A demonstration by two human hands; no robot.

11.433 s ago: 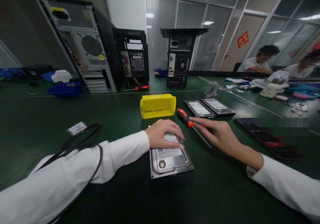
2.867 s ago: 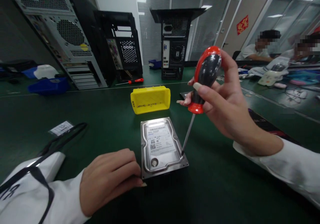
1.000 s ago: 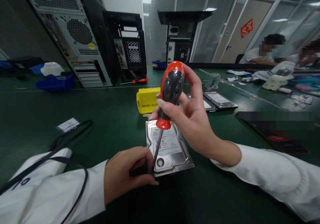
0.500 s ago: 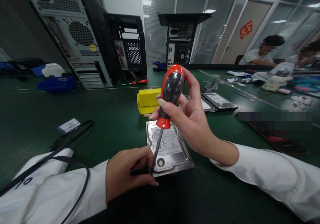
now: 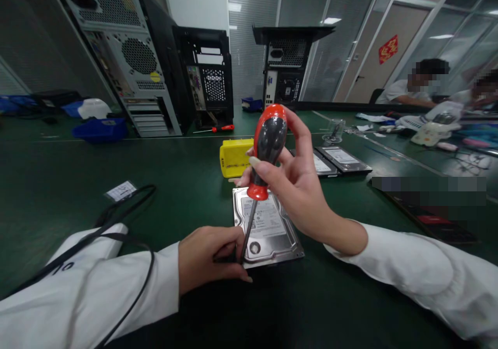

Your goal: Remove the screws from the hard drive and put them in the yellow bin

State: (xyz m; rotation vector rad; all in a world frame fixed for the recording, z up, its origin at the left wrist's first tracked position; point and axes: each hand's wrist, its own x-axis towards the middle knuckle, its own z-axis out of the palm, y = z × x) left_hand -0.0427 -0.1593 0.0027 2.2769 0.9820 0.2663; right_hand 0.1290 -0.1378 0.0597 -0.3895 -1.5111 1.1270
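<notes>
Your right hand (image 5: 299, 198) grips the upright, slightly tilted screwdriver (image 5: 270, 139); your left hand (image 5: 208, 255) curls at the near-left corner of the hard drive (image 5: 270, 227) on the surface (image 5: 179, 178), its pinch unclear.

I face a glass partition (image 5: 303, 7) beyond my green bench (image 5: 73, 183), with pale slatted blinds (image 5: 249, 64) behind its panes and bright rectangular reflections of light (image 5: 332, 21) on it. A plain white wall panel (image 5: 194, 1) stands to the left of it, and the wall (image 5: 27, 43) farther left is dim. On my right, a beige door (image 5: 408, 27) carries a red decoration (image 5: 388, 50), with a dark chair back (image 5: 375, 96) low beside it.
</notes>
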